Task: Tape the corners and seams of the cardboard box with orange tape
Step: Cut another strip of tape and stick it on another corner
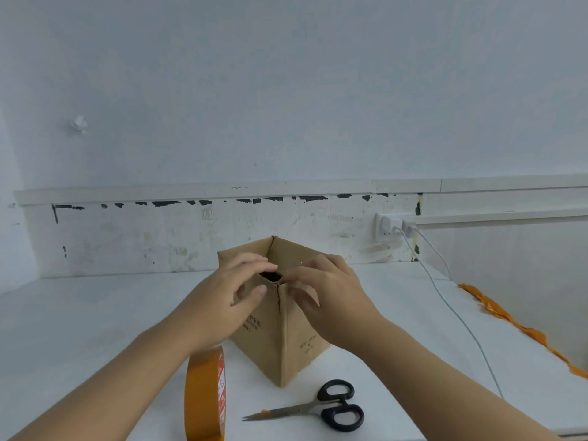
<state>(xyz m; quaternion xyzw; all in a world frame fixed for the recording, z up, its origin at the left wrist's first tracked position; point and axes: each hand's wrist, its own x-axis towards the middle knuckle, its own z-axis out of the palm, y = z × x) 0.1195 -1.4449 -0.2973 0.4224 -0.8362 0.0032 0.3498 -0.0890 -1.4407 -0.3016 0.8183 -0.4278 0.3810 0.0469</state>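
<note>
I see the cardboard box [280, 326] standing upright near the middle of the white table [95, 329], with its long axis vertical and its open top facing up. One vertical corner edge points toward me, so two side faces spread to the left and to the right of it. Along this near corner the seam looks a little split close to the top. The far flap stands up behind the opening.

My left hand [222, 300] rests on the upper left face, fingers loosely curved, the thumb pressing the cardboard. My right hand [324, 294] is at the top of the near corner, fingertips pinched together on the edge there; whether a piece of tape is between them I cannot tell.

Just in front of the box on the left, the roll of orange tape [205, 396] stands on its edge, below my left forearm. The scissors [318, 405] lie flat in front on the right, blades pointing left, with a bit of orange on the blades. Both are near the box but not touching it.

The left of the table is free. On the right, a white cable [458, 316] crosses the surface from a wall socket [389, 226], and a crumpled strip of orange tape [509, 316] lies along the right edge. Behind is a pale wall with scraped paint.
</note>
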